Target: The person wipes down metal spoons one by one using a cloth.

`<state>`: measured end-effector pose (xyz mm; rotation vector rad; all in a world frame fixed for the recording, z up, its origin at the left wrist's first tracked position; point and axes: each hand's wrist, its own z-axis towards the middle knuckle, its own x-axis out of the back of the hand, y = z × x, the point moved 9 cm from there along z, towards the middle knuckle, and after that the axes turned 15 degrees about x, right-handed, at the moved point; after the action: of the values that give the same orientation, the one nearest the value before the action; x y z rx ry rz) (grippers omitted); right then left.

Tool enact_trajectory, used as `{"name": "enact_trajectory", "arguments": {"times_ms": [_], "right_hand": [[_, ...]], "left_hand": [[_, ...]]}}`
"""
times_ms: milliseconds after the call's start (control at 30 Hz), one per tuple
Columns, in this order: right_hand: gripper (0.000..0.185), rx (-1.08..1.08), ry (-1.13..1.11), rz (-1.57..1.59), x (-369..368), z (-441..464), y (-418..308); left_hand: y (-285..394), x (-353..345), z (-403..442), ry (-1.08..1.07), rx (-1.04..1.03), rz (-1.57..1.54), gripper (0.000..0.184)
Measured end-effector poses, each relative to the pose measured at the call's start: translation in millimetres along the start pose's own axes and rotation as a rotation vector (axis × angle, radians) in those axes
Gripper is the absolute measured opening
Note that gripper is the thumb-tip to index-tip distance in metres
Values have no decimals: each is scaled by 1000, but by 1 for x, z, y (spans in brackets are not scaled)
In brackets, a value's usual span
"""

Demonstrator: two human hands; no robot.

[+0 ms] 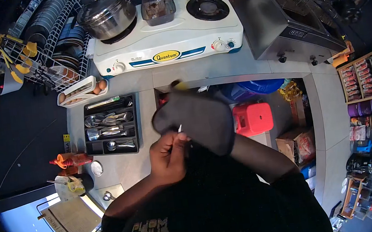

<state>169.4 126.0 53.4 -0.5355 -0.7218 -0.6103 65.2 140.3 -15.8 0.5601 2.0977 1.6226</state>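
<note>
A dark grey oven mitt (200, 119) covers my right hand, and my right forearm runs into its lower edge. The fingers inside are hidden. In front of the mitt, my left hand (167, 157) is closed, with thumb and forefinger pinching a small white thing (179, 128). Only its thin tip shows, so its kind is unclear. A blurred dark and yellow shape (179, 85) shows past the mitt's far edge; I cannot tell whether it touches the mitt.
A two-burner gas stove (164, 49) carries a steel pot (108, 17) and a clear container (158, 13). Left are a cutlery tray (136, 121), eggs in a white holder (82, 87) and a dish rack (50, 53). A steel fryer (296, 34) stands right; a red stool (253, 118) is below.
</note>
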Motion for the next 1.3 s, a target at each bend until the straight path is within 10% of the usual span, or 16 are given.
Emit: {"name": "enact_trajectory", "arguments": {"times_ms": [133, 333, 467, 600, 667, 900, 1033, 1300], "right_hand": [[39, 214, 28, -89, -45, -13, -11], [64, -737, 331, 1432, -89, -57, 30], [36, -309, 262, 752, -44, -28, 33], [31, -374, 298, 728, -50, -16, 31], [30, -813, 382, 1224, -71, -41, 28], [22, -518, 351, 860, -46, -28, 37], [34, -573, -652, 995, -85, -46, -23], [30, -332, -319, 1157, -77, -73, -21]], "left_hand": [[2, 12, -6, 69, -66, -36, 21], [3, 17, -7, 73, -88, 10, 21], [16, 16, -10, 50, -112, 213, 20], [17, 12, -8, 42, -129, 150, 19], [9, 13, -9, 45, -119, 24, 19], [13, 16, -6, 7, -121, 32, 21], [25, 21, -4, 131, -230, 6, 23], [23, 14, 8, 66, -23, -53, 22]]}}
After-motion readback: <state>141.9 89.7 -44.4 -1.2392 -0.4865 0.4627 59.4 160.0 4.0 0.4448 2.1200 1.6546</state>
